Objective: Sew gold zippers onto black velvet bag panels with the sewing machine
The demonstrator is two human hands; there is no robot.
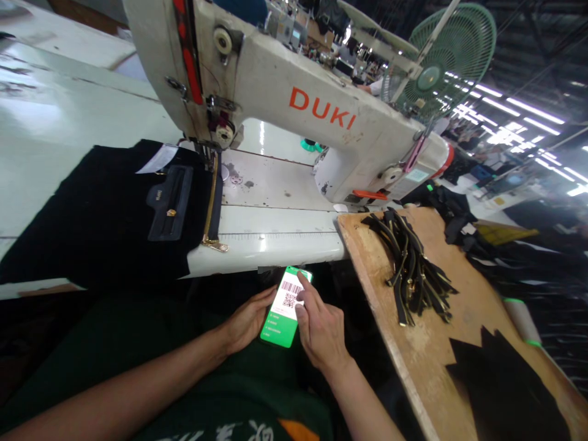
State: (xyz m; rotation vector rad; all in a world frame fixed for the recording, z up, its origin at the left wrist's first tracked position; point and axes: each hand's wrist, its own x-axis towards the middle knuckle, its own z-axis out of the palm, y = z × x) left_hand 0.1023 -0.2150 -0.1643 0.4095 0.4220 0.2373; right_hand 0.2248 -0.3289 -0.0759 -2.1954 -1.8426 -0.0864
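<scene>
A phone (278, 327) with a green and white screen, showing a barcode and a square code, is held over my lap. My left hand (252, 321) grips its left edge. Over the right side of the screen is my right hand (321, 327), index finger extended to the upper part and the other fingers partly bent, holding nothing. Black fabric (105, 226) with a dark patch and a white label lies on the sewing machine table at the left. A gold zipper (212, 202) runs along its right edge, beneath the needle area of the machine (275, 79).
A wooden side table (427, 355) at the right holds a bundle of black zippers (411, 269) and black fabric pieces (509, 386). A green fan (429, 76) stands behind the machine. Farther back are other machines and ceiling lights.
</scene>
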